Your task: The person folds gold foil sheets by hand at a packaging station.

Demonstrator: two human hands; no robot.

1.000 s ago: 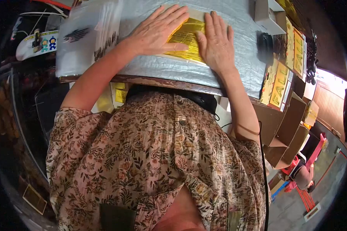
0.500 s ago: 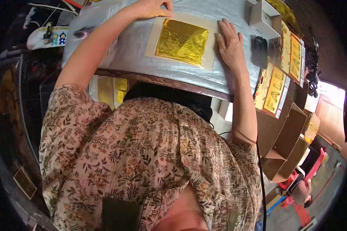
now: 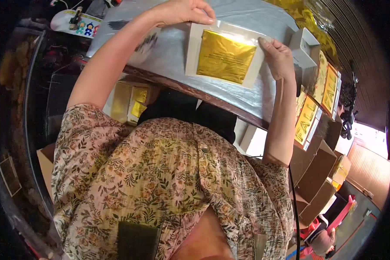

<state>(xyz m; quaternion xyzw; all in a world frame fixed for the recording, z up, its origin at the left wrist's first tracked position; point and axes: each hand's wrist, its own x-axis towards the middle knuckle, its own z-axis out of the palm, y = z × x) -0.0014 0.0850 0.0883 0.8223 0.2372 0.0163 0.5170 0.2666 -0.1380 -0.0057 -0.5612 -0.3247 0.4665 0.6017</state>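
A crinkled gold foil square [image 3: 226, 57] lies on a larger pale backing sheet [image 3: 192, 58], with faint print at its middle. My left hand [image 3: 188, 11] pinches the sheet's upper left corner between thumb and fingers. At the upper right edge, my right hand [image 3: 280, 55] is closed with its thumb on the sheet and its fingers behind. The sheet looks tilted up off the silver-covered table [image 3: 169, 56], and light glares along the foil's top edge.
An open white box [image 3: 305, 45] stands right of my right hand. Beyond it are orange "FALL" packages [image 3: 306, 118] and cardboard boxes [image 3: 318, 173]. A skateboard deck [image 3: 80, 24] is at upper left. Gold film [image 3: 305, 13] lies at the back. A person [image 3: 323, 242] is at lower right.
My right hand was lying flat beside the sheet and now grips its right edge. The sheet has come up from the table, tilted. The whole view has shifted somewhat.
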